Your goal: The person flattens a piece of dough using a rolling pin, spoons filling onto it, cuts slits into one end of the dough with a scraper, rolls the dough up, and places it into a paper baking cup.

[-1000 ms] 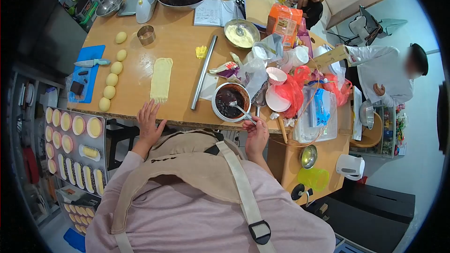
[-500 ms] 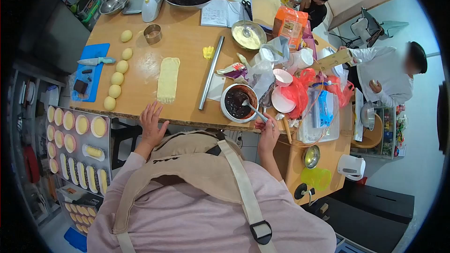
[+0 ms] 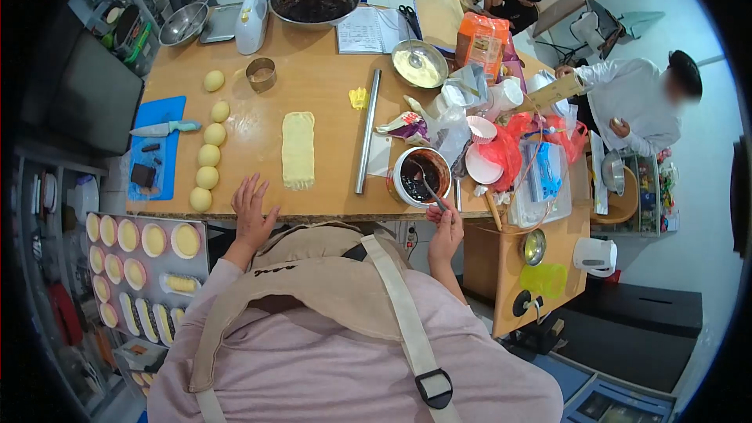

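Observation:
My right hand [image 3: 445, 236] is closed around the handle of a metal spoon [image 3: 433, 192], whose bowl end dips into dark, glossy chocolate filling in a white tub [image 3: 446, 175] at the table's front edge. On the left, my left hand [image 3: 252, 215] rests at the wooden edge with fingers spread and nothing in them. Just beyond it lies a flat rectangular strip of pale dough [image 3: 298, 150]. Several round dough balls [image 3: 208, 155] form a row to its left. A long metal rolling pin [image 3: 368, 131] lies between the strip and the tub.
A knife [image 3: 164, 128] and dark chocolate pieces lie on a blue cutting board [image 3: 166, 158]. Trays of filled pastry cups [image 3: 155, 240] stand lower left. Across the table, a person's hands work at a bowl of dark mixture [image 3: 313, 1]. Bags and cups [image 3: 482, 130] crowd the right.
My right hand has shifted the spoon, and its handle now points more toward me. My left hand keeps its place at the edge. The view has turned slightly. The person opposite holds a blue-handled tool.

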Action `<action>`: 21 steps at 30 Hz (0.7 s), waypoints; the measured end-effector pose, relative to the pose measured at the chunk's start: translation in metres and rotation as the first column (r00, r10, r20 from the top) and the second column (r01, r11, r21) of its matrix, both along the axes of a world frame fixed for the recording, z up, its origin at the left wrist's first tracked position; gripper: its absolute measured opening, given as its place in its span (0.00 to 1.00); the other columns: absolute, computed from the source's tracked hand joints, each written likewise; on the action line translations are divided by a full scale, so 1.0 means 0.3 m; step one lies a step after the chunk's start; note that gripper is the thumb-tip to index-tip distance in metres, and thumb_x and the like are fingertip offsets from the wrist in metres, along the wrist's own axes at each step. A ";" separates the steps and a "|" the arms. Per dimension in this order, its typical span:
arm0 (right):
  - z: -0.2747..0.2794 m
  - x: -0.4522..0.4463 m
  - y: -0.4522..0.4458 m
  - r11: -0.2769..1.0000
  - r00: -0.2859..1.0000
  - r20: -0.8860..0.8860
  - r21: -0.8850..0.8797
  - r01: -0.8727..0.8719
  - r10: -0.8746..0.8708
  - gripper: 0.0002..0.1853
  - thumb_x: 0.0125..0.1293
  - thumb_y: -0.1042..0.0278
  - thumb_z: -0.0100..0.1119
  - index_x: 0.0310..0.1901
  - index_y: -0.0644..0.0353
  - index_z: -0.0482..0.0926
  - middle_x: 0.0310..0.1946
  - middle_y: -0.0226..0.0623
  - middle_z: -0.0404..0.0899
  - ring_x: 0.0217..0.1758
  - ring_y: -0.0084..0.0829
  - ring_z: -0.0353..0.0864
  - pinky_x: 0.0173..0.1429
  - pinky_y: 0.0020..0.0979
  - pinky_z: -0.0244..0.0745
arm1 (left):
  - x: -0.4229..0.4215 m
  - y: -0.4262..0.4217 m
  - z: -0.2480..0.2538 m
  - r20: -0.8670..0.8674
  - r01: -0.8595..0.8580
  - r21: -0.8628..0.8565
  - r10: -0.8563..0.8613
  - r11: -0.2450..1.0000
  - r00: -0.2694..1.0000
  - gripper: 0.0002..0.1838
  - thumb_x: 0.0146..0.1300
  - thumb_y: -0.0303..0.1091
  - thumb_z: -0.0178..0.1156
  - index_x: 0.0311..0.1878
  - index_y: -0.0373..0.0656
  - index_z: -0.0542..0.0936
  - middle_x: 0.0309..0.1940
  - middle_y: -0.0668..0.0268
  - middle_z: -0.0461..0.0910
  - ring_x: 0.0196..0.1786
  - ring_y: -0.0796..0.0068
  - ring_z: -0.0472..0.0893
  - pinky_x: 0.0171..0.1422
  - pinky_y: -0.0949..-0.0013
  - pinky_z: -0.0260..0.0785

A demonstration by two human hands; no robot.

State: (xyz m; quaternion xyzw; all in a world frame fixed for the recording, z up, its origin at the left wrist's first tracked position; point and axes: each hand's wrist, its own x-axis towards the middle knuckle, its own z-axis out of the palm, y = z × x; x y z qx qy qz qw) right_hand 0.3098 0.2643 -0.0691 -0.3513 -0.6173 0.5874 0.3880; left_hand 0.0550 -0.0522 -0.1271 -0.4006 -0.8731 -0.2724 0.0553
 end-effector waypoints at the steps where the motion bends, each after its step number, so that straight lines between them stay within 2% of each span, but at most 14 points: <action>1: -0.003 -0.001 -0.018 1.000 1.000 -0.009 0.003 0.014 -0.014 0.18 0.78 0.63 0.44 0.57 0.69 0.74 0.40 0.41 0.83 0.41 0.27 0.82 0.48 0.29 0.78 | -0.015 -0.003 0.002 0.000 0.010 -0.002 -0.010 1.000 1.000 0.35 0.60 0.41 0.63 0.70 0.46 0.65 0.74 0.57 0.58 0.76 0.50 0.54 0.76 0.48 0.43; 7: -0.031 0.003 -0.102 0.979 0.983 -0.123 -0.167 0.118 -0.139 0.18 0.78 0.62 0.43 0.57 0.70 0.71 0.39 0.44 0.82 0.41 0.29 0.83 0.48 0.30 0.79 | -0.085 -0.027 0.020 0.000 0.072 0.035 -0.072 0.997 0.997 0.35 0.59 0.40 0.63 0.70 0.46 0.65 0.74 0.56 0.58 0.76 0.50 0.54 0.75 0.48 0.43; 11: -0.032 0.001 -0.139 0.919 0.953 -0.153 -0.343 0.195 -0.260 0.17 0.78 0.62 0.43 0.56 0.69 0.71 0.38 0.45 0.82 0.39 0.31 0.83 0.47 0.32 0.80 | -0.114 -0.049 0.024 0.023 0.105 0.041 -0.106 0.994 0.994 0.35 0.59 0.40 0.63 0.70 0.46 0.65 0.73 0.56 0.59 0.76 0.50 0.54 0.75 0.47 0.43; 13: -0.031 -0.001 -0.145 0.868 0.938 -0.170 -0.456 0.196 -0.301 0.17 0.77 0.61 0.44 0.56 0.67 0.72 0.37 0.43 0.82 0.39 0.31 0.83 0.47 0.32 0.80 | -0.126 -0.057 0.018 0.026 0.118 0.044 -0.119 0.992 0.993 0.35 0.60 0.39 0.63 0.70 0.46 0.65 0.73 0.56 0.59 0.76 0.50 0.54 0.75 0.47 0.42; 16: -0.030 0.007 -0.134 0.682 0.882 -0.188 -0.708 0.184 -0.433 0.17 0.77 0.60 0.44 0.56 0.64 0.73 0.37 0.40 0.81 0.40 0.31 0.82 0.47 0.31 0.79 | -0.139 -0.064 0.013 0.014 0.142 0.077 -0.143 0.987 0.990 0.35 0.60 0.39 0.63 0.70 0.46 0.65 0.73 0.56 0.59 0.76 0.50 0.54 0.76 0.47 0.42; 19: -0.029 0.019 -0.122 0.609 0.845 -0.251 -0.786 0.107 -0.472 0.17 0.76 0.59 0.45 0.56 0.62 0.74 0.39 0.38 0.81 0.41 0.30 0.82 0.47 0.30 0.79 | -0.150 -0.075 0.019 0.025 0.133 0.060 -0.135 0.989 0.991 0.34 0.60 0.39 0.63 0.70 0.46 0.65 0.73 0.57 0.59 0.76 0.50 0.54 0.76 0.48 0.42; 21: -0.028 0.023 -0.114 0.648 0.848 -0.272 -0.755 0.105 -0.454 0.17 0.76 0.59 0.44 0.56 0.62 0.74 0.39 0.38 0.81 0.41 0.30 0.81 0.48 0.31 0.78 | -0.156 -0.082 0.020 0.037 0.135 0.067 -0.138 0.989 0.990 0.34 0.60 0.39 0.63 0.70 0.46 0.65 0.74 0.57 0.59 0.76 0.50 0.54 0.76 0.48 0.42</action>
